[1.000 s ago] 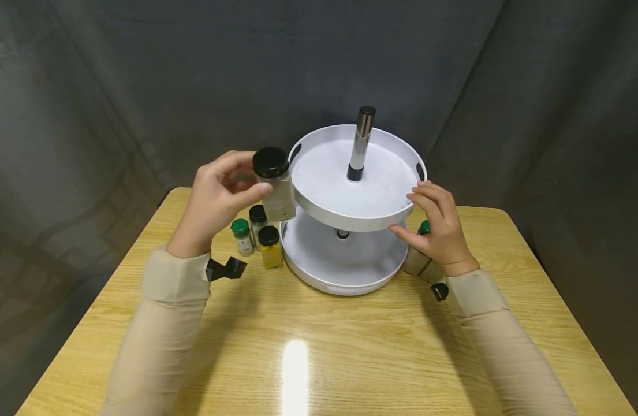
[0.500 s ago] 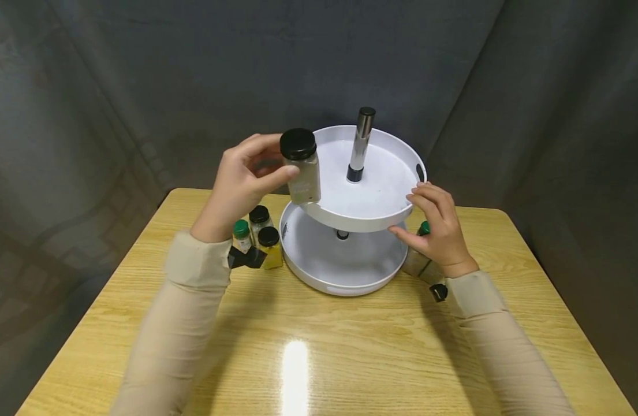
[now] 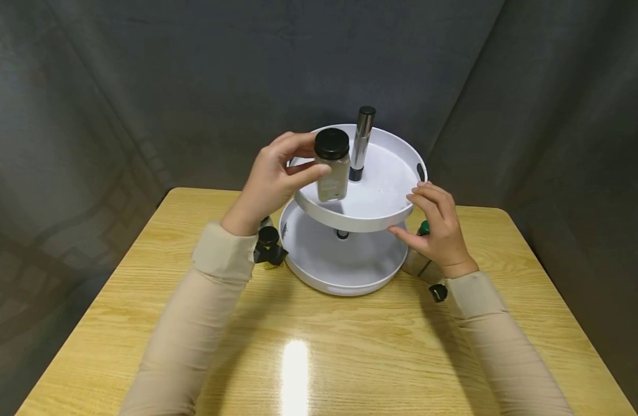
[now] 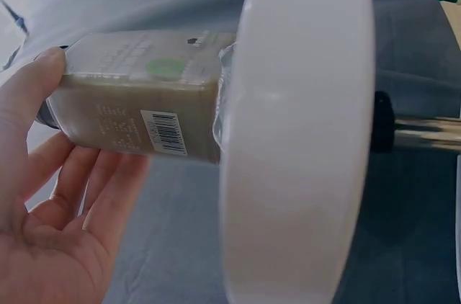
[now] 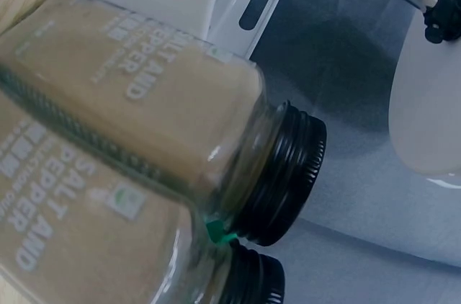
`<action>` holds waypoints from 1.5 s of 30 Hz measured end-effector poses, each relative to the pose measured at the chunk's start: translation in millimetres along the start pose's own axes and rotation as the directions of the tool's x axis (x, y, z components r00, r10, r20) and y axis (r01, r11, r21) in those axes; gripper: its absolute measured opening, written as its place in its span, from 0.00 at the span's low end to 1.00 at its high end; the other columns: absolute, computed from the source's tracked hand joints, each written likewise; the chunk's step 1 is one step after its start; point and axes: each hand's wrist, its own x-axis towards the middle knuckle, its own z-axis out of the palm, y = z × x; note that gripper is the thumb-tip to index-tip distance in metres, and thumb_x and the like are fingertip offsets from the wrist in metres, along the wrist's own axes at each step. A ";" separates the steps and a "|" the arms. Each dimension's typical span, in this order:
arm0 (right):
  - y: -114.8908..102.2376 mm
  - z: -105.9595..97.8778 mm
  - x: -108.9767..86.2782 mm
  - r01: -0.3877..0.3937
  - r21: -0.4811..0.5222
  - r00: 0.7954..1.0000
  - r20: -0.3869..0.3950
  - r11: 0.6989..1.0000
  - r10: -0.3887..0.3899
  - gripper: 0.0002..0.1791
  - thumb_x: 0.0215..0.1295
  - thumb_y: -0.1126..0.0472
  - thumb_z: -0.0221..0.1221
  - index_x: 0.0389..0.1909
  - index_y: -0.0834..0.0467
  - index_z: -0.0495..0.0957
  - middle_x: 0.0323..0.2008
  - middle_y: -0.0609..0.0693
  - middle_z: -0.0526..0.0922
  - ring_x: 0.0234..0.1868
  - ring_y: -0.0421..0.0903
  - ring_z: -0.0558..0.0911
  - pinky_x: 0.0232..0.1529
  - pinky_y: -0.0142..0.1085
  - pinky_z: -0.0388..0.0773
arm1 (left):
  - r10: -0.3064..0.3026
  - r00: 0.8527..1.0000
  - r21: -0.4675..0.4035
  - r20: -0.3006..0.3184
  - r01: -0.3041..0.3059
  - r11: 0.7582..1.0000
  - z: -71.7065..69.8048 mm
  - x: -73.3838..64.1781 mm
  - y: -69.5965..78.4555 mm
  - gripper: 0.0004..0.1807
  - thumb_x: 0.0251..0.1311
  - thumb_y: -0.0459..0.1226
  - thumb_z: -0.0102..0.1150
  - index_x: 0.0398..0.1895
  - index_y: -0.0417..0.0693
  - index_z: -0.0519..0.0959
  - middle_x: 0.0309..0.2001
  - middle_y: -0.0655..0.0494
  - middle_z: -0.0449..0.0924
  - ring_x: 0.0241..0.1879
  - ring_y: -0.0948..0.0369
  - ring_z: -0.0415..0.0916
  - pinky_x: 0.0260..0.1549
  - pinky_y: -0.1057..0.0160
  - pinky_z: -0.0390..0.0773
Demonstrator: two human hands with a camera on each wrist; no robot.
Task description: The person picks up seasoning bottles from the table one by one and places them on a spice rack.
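Note:
In the head view my left hand (image 3: 277,179) holds a clear square spice jar (image 3: 333,182) with a black lid, pinched between thumb and fingers. The jar is upright over the front left of the upper tray (image 3: 350,223) of a white two-tier turntable. The left wrist view shows the brown powder and barcode of this jar (image 4: 137,102), its base behind the tray wall (image 4: 295,138); whether it touches the tray floor I cannot tell. My right hand (image 3: 439,228) grips the upper tray's right rim, fingertips at the rim and thumb beneath.
Left of the lower tray (image 3: 344,283), a black-lidded jar (image 3: 268,236) is partly hidden by the left wrist's black strap. Two salt-and-pepper jars (image 5: 151,81) stand at the right, with a green lid (image 3: 424,227) behind the right hand. A chrome post (image 3: 361,144) rises from the upper tray.
My left hand has carried the spice jar rightward from beside the turntable to over the upper tray. My right hand has stayed at the rim, and the turntable looks unmoved.

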 end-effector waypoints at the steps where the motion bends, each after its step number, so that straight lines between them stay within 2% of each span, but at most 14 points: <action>1: -0.2 0.1 0.0 0.001 0.001 1.000 -0.002 1.000 -0.001 0.35 0.64 0.36 0.65 0.47 0.68 0.78 0.48 0.65 0.77 0.57 0.63 0.75 0.70 0.50 0.69 | -0.005 1.000 0.004 0.010 0.005 1.000 1.9 0.6 -0.8 0.23 0.58 0.27 0.71 0.58 0.34 0.80 0.48 0.47 0.77 0.50 0.57 0.79 0.53 0.61 0.83; 5: -0.9 0.8 0.4 0.004 0.009 1.000 -0.012 1.000 -0.004 0.35 0.64 0.37 0.65 0.47 0.68 0.78 0.48 0.66 0.77 0.56 0.64 0.75 0.69 0.50 0.69 | -0.021 0.999 0.026 0.043 0.019 0.999 8.8 0.9 -4.4 0.23 0.58 0.28 0.72 0.58 0.35 0.80 0.49 0.47 0.78 0.51 0.59 0.78 0.53 0.62 0.83; 10: -2.7 1.1 0.7 0.004 0.013 1.000 -0.011 1.000 -0.004 0.35 0.64 0.37 0.65 0.47 0.68 0.79 0.48 0.66 0.77 0.56 0.65 0.75 0.69 0.50 0.69 | -0.007 0.997 0.013 0.074 0.006 1.000 16.8 1.2 -8.2 0.23 0.59 0.29 0.72 0.58 0.35 0.80 0.51 0.47 0.80 0.52 0.59 0.79 0.52 0.62 0.83; 20: -4.8 1.0 1.5 -0.011 0.014 1.000 -0.011 1.000 0.011 0.36 0.63 0.36 0.65 0.47 0.68 0.78 0.48 0.66 0.77 0.56 0.64 0.75 0.69 0.51 0.69 | -0.042 0.992 0.028 0.118 0.039 0.999 27.0 -0.6 -10.1 0.23 0.59 0.29 0.71 0.58 0.35 0.79 0.52 0.47 0.77 0.49 0.57 0.79 0.52 0.64 0.83; 34: -6.7 2.3 1.7 0.002 0.020 0.999 -0.045 1.000 -0.001 0.35 0.63 0.37 0.66 0.46 0.69 0.79 0.47 0.67 0.77 0.55 0.65 0.76 0.69 0.50 0.70 | -0.044 0.985 0.106 0.166 0.027 0.994 32.1 -4.3 -10.4 0.22 0.60 0.32 0.72 0.57 0.37 0.80 0.49 0.49 0.78 0.48 0.58 0.79 0.51 0.65 0.83; 45: -7.3 1.2 4.1 0.036 0.033 0.999 -0.024 0.999 -0.035 0.34 0.64 0.40 0.66 0.46 0.71 0.79 0.48 0.67 0.79 0.56 0.63 0.78 0.68 0.50 0.71 | -0.084 0.980 0.121 0.179 0.063 0.991 30.9 -5.9 -11.2 0.22 0.60 0.32 0.71 0.57 0.38 0.80 0.48 0.49 0.78 0.50 0.58 0.78 0.52 0.64 0.83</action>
